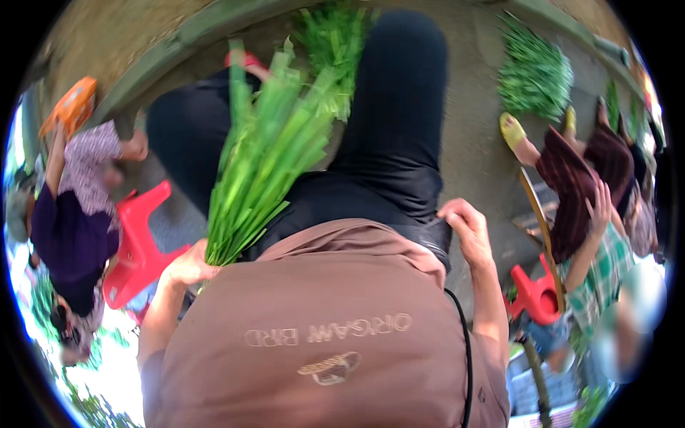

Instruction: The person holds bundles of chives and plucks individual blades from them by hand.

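Your left hand (187,267) is closed around one end of a bundle of long green leaves (265,167), slanting over your lap's left side. Your right hand (467,227), fingers curled, is at the right edge of your black trousers (396,100); you cannot tell whether it pinches anything. Beyond, one leaf pile (334,36) lies near the pavement's (467,143) far edge.

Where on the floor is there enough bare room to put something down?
The widest bare patch is the grey floor between your right leg and the leaf pile beside the yellow sandals. It is crowded straight ahead, with the held leaf bundle and second pile, and at left, near the red stool.
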